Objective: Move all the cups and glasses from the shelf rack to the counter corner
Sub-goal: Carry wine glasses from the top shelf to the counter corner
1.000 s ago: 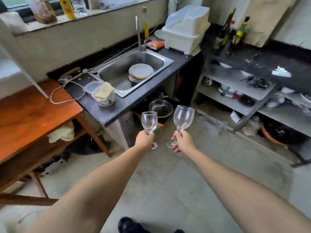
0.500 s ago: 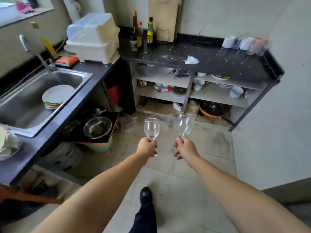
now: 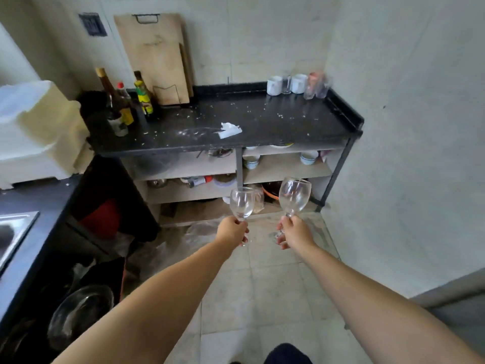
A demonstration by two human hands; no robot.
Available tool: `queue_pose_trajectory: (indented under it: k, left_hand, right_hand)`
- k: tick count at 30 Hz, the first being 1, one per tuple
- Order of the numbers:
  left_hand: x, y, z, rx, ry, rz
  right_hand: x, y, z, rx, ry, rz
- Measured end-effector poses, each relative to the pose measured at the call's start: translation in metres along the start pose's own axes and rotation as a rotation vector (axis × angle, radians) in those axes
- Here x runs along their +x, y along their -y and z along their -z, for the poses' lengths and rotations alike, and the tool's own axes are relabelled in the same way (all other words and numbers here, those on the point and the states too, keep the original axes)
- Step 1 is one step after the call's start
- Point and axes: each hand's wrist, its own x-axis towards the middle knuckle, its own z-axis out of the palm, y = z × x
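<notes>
Left grip [image 3: 232, 231] grasps the stem of one wine glass [image 3: 242, 203]; right grip [image 3: 295, 232] grasps another [image 3: 294, 197]. Carry step, mid-air. Next: set both upright beside the cups [image 3: 296, 84] at 1 o'clock on the table [image 3: 262, 122] corner.

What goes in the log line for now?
left hand: holds small wine glass | right hand: holds big wine glass | counter corner: ahead

Speckled black counter [image 3: 262, 124]: corner cups [image 3: 296, 84], bottles [image 3: 126, 101], crumpled tissue [image 3: 229, 130].
</notes>
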Motion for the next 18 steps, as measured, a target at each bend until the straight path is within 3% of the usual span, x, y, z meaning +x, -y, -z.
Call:
queue_pose_trajectory:
  k: [9,18]
  left_hand:
    - [0.123,-0.069,-0.038,0.023,0.068,-0.001]
    - [0.276,-0.187,-0.093,-0.038,0.025,0.031]
  right_hand:
    - [0.119,0.038,0.033,0.012,-0.02,-0.009]
    - [0.299,0.113,0.107,-0.037,-0.03,0.021]
